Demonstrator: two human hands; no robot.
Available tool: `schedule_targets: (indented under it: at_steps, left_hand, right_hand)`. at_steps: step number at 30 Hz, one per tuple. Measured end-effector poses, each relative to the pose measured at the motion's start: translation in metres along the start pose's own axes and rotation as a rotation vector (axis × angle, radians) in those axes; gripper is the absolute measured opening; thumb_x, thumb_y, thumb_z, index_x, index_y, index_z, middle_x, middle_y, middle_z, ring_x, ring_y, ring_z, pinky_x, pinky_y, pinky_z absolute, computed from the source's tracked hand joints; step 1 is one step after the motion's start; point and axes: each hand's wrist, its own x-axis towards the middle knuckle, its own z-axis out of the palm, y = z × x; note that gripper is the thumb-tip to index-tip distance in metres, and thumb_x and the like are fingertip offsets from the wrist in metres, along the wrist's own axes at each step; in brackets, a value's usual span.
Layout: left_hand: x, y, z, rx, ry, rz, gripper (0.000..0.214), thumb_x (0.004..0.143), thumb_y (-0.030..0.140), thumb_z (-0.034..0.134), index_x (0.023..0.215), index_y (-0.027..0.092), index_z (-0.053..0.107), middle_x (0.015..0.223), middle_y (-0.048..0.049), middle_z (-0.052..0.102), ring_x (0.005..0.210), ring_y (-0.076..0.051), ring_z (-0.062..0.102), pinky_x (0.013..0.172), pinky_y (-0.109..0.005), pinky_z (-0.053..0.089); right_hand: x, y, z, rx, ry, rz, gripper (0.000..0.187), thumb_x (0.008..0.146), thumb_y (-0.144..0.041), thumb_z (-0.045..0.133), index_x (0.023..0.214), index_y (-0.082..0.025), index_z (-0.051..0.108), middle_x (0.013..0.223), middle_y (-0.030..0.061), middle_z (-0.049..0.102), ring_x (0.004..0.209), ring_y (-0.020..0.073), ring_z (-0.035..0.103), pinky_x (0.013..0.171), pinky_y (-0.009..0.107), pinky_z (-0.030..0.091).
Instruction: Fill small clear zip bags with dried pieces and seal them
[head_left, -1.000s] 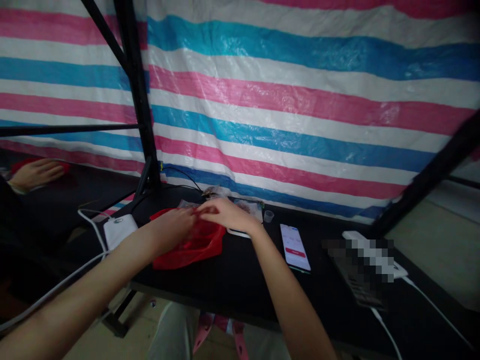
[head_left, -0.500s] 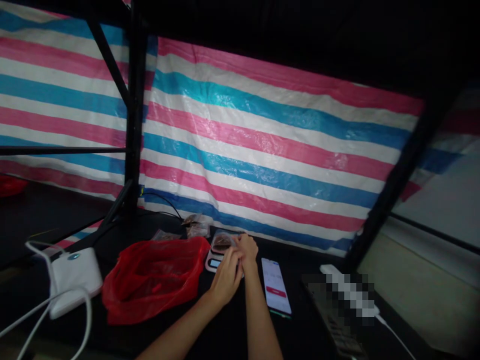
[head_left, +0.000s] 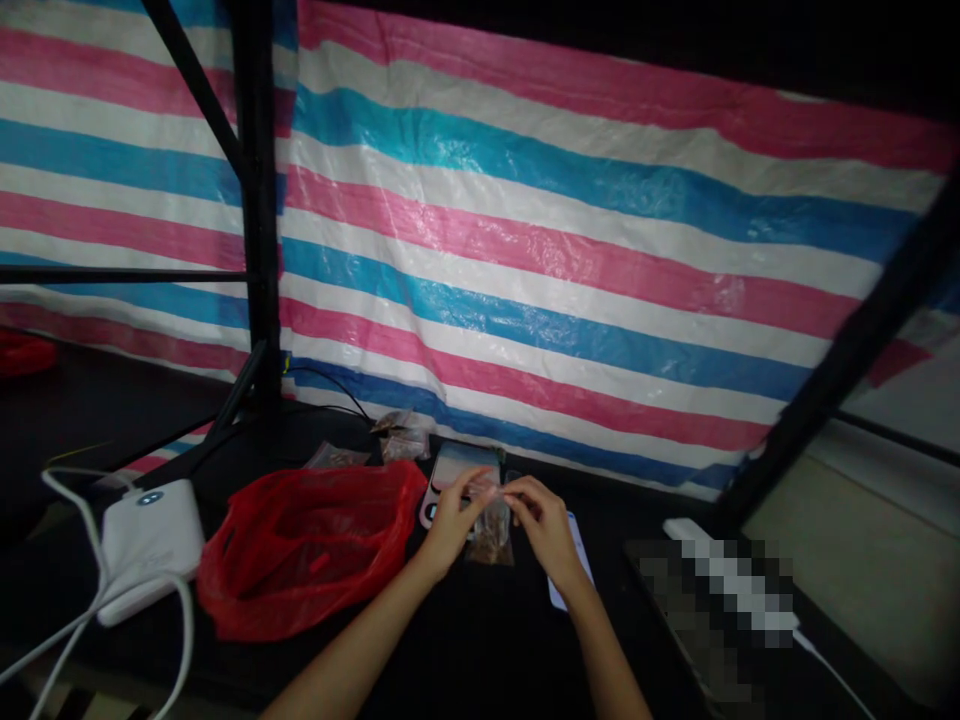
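A small clear plastic bag (head_left: 492, 540) with brown contents at its bottom hangs between my hands, its top edge pinched from both sides. My left hand (head_left: 457, 515) grips the bag's left top corner, thumb and finger together. On the other corner, my right hand (head_left: 541, 512) is closed in a similar pinch. Behind the left hand lies a small digital scale (head_left: 448, 466) with a shiny plate, partly covered by that hand. The phone (head_left: 583, 560) lies under and beside the right forearm, mostly hidden.
A red plastic bag (head_left: 315, 570) lies open left of my arms. Several small filled bags (head_left: 405, 438) sit at the back. A white power bank (head_left: 154, 545) with looped cables is far left; a white power strip (head_left: 735, 580) is right. Striped sheeting (head_left: 525, 250) and black posts (head_left: 259, 220) stand behind.
The clear bag has come off the scale toward me. My hands have moved apart and now hold its top from both sides. The right forearm now covers part of the phone, and the view has shifted.
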Motion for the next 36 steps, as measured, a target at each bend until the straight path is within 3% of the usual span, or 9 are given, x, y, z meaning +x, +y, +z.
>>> schedule_targets:
  at_steps: [2, 5, 13, 18, 23, 27, 31, 36]
  left_hand:
    - [0.001, -0.003, 0.001, -0.118, -0.051, -0.11, 0.033, 0.072, 0.039, 0.06, 0.094, 0.014, 0.065, 0.092, -0.0079, 0.068, 0.086, -0.02, 0.062, 0.081, -0.031, 0.046]
    - [0.0, -0.005, 0.001, -0.167, 0.003, -0.18, 0.03, 0.064, 0.039, 0.067, 0.076, 0.012, 0.069, 0.078, -0.0082, 0.07, 0.074, -0.02, 0.063, 0.071, -0.029, 0.048]
    - [0.001, -0.005, -0.003, -0.136, 0.23, -0.169, 0.02, 0.059, 0.032, 0.069, 0.059, 0.012, 0.068, 0.058, -0.0032, 0.066, 0.055, -0.014, 0.057, 0.057, -0.023, 0.043]
    - [0.0, -0.005, -0.004, -0.131, 0.229, -0.166, 0.021, 0.064, 0.033, 0.064, 0.064, 0.012, 0.067, 0.06, -0.0018, 0.065, 0.057, -0.013, 0.056, 0.057, -0.023, 0.042]
    - [-0.006, -0.006, -0.002, 0.004, 0.215, -0.102, 0.026, 0.075, 0.037, 0.056, 0.069, 0.014, 0.066, 0.061, -0.0005, 0.063, 0.058, -0.013, 0.055, 0.057, -0.022, 0.041]
    - [-0.009, -0.006, -0.002, 0.094, 0.215, -0.09, 0.029, 0.078, 0.039, 0.053, 0.07, 0.014, 0.064, 0.06, -0.0007, 0.062, 0.057, -0.012, 0.055, 0.056, -0.021, 0.039]
    - [-0.011, 0.0, -0.006, 0.224, 0.185, -0.029, 0.029, 0.081, 0.038, 0.05, 0.069, 0.014, 0.062, 0.058, 0.0011, 0.058, 0.055, -0.011, 0.052, 0.054, -0.02, 0.037]
    - [-0.016, 0.008, -0.006, 0.275, 0.081, 0.062, 0.023, 0.083, 0.033, 0.047, 0.075, 0.016, 0.062, 0.066, 0.0, 0.061, 0.061, -0.012, 0.054, 0.059, -0.021, 0.039]
  right_hand:
    - [0.0, 0.004, 0.0, 0.063, 0.03, 0.065, 0.017, 0.078, -0.033, 0.056, 0.08, -0.019, 0.065, 0.08, 0.003, 0.062, 0.052, 0.0099, 0.052, 0.049, 0.022, 0.039]
    - [0.001, 0.007, 0.001, 0.159, 0.105, 0.173, 0.025, 0.071, -0.032, 0.063, 0.091, -0.018, 0.066, 0.075, 0.0027, 0.063, 0.053, 0.0109, 0.053, 0.048, 0.022, 0.04]
    - [0.001, 0.005, 0.005, 0.247, 0.174, 0.258, 0.028, 0.063, -0.036, 0.069, 0.085, -0.018, 0.069, 0.059, -0.0005, 0.061, 0.054, 0.0118, 0.052, 0.051, 0.023, 0.04]
    - [0.0, 0.006, 0.007, 0.298, 0.189, 0.291, 0.03, 0.064, -0.037, 0.069, 0.086, -0.018, 0.067, 0.056, -0.0017, 0.058, 0.051, 0.0118, 0.051, 0.047, 0.022, 0.039]
    - [-0.002, 0.011, 0.01, 0.324, 0.237, 0.263, 0.02, 0.063, -0.035, 0.07, 0.073, -0.018, 0.065, 0.06, -0.0009, 0.06, 0.055, 0.0112, 0.052, 0.053, 0.023, 0.04]
    - [-0.003, 0.012, 0.011, 0.32, 0.206, 0.271, 0.031, 0.065, -0.036, 0.069, 0.09, -0.017, 0.066, 0.054, -0.0035, 0.054, 0.051, 0.0101, 0.048, 0.053, 0.023, 0.039]
    - [-0.003, 0.011, 0.011, 0.219, 0.097, 0.26, 0.04, 0.07, -0.039, 0.063, 0.103, -0.018, 0.065, 0.071, 0.0012, 0.061, 0.064, 0.0141, 0.053, 0.056, 0.024, 0.041]
    - [-0.006, 0.011, 0.01, 0.09, 0.025, 0.144, 0.025, 0.073, -0.04, 0.06, 0.072, -0.017, 0.067, 0.072, 0.0044, 0.063, 0.071, 0.0177, 0.056, 0.062, 0.027, 0.043]
